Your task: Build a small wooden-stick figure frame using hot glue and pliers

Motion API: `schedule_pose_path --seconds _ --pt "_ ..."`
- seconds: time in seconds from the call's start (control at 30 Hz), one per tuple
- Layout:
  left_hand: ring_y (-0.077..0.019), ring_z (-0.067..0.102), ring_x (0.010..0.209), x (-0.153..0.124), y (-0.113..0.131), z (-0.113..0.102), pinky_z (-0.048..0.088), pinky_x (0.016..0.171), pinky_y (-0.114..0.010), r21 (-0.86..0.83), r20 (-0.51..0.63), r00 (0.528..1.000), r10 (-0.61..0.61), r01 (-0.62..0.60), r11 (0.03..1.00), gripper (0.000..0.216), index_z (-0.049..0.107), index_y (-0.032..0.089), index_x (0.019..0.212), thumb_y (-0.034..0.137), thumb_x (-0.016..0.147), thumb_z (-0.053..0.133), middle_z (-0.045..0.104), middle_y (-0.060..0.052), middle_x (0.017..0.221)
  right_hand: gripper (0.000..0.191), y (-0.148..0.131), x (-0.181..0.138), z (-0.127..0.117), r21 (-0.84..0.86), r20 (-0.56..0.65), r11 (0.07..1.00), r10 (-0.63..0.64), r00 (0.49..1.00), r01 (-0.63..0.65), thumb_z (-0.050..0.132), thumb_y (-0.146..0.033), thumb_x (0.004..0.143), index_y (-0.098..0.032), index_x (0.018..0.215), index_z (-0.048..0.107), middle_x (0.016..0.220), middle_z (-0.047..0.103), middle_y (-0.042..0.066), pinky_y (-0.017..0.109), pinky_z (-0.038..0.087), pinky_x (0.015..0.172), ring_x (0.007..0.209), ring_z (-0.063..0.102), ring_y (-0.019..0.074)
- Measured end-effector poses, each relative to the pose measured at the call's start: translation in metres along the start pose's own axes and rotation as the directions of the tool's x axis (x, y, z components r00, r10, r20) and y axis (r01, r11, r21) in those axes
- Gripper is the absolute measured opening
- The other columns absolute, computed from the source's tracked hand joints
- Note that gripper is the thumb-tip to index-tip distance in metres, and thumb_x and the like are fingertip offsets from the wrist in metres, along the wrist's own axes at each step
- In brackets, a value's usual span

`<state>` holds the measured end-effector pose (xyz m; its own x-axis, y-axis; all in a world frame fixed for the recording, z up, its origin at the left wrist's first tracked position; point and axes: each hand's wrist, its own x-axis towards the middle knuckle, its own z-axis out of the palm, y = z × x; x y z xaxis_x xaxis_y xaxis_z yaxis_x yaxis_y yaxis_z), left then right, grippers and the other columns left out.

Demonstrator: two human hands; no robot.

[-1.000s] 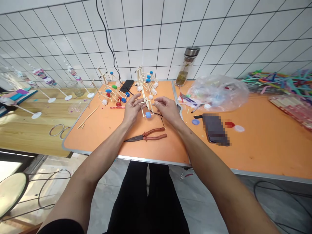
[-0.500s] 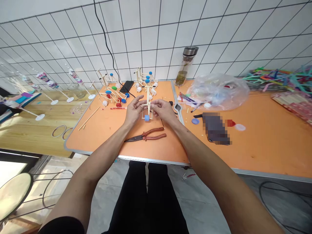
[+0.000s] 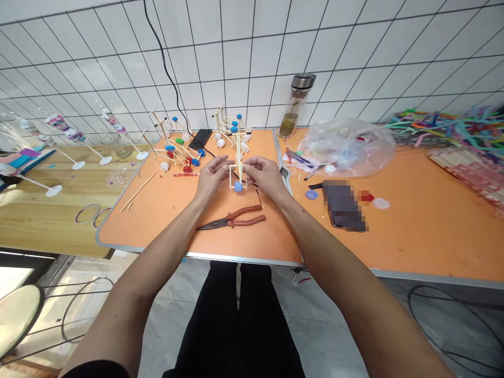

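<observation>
A small frame of pale wooden sticks (image 3: 239,149) stands upright between my hands, with a blue block (image 3: 238,187) at its near lower end. My left hand (image 3: 213,176) pinches its left side, fingertips at the thin crosspiece. From the other side my right hand (image 3: 263,174) grips it with thumb and forefinger. Nearer to me on the orange table lie pliers with red-brown handles (image 3: 246,216), jaws pointing left. Behind my left hand stand similar stick models with coloured caps (image 3: 179,149). Another such stick model (image 3: 228,123) is just beyond the held frame.
A phone (image 3: 200,139) lies at the back by a black cable. Near the wall stands a glass bottle (image 3: 295,107), beside a clear plastic bag (image 3: 348,147). A pixelated dark object (image 3: 344,206) and loose bottle caps are on the right. Loose sticks (image 3: 137,191) lie left.
The view has shifted slightly, so most things sit a little further left. Both hands keep hold of the stick frame, which now shows its square side part more plainly.
</observation>
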<state>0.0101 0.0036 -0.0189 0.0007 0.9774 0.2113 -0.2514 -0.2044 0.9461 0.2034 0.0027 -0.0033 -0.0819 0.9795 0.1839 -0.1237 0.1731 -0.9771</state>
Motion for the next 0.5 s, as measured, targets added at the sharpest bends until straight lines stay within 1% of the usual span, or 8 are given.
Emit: schedule_pose_path --seconds 0.1,0.2,0.33,0.5 --pt "-0.0208 0.082 0.096 -0.0002 0.0009 0.0 0.064 0.09 -0.034 0.022 -0.019 0.999 -0.03 0.03 0.999 0.057 0.082 0.02 0.109 0.055 0.07 0.102 0.087 -0.009 0.111 0.029 0.0014 0.0013 -0.0019 0.001 0.004 1.0 -0.023 1.0 0.023 0.092 -0.04 0.079 -0.021 0.089 0.072 0.073 0.07 -0.004 0.022 0.052 0.052 0.055 0.057 0.0076" --pt "-0.0199 0.079 0.09 -0.0009 0.0004 0.0016 0.062 0.085 -0.033 0.064 -0.02 0.998 -0.055 0.056 0.996 0.057 0.084 0.018 0.102 0.061 0.067 0.102 0.086 -0.008 0.098 0.032 0.0035 0.0016 -0.003 0.005 0.011 1.0 -0.029 1.0 0.029 0.093 -0.042 0.077 -0.021 0.089 0.072 0.073 0.07 -0.004 0.022 0.052 0.051 0.054 0.057 0.0075" --pt "-0.0166 0.075 0.084 -0.0017 0.0005 0.0038 0.057 0.078 -0.027 0.112 -0.016 0.999 -0.048 0.05 0.992 0.054 0.085 0.017 0.091 0.062 0.067 0.101 0.084 -0.007 0.091 0.036 0.0057 0.0019 -0.0041 0.007 0.024 0.999 -0.047 0.999 0.047 0.093 -0.046 0.073 -0.021 0.09 0.073 0.074 0.071 -0.004 0.023 0.052 0.051 0.054 0.058 0.0078" --pt "-0.0137 0.07 0.076 -0.0022 0.0018 0.004 0.053 0.073 -0.025 0.147 -0.031 0.999 -0.021 0.025 0.989 0.045 0.084 0.017 0.085 0.058 0.071 0.098 0.082 -0.005 0.086 0.036 0.0067 0.0018 -0.0042 -0.013 0.033 0.999 -0.048 0.998 0.048 0.094 -0.047 0.076 -0.022 0.092 0.074 0.071 0.068 -0.004 0.023 0.053 0.053 0.058 0.059 0.0092"
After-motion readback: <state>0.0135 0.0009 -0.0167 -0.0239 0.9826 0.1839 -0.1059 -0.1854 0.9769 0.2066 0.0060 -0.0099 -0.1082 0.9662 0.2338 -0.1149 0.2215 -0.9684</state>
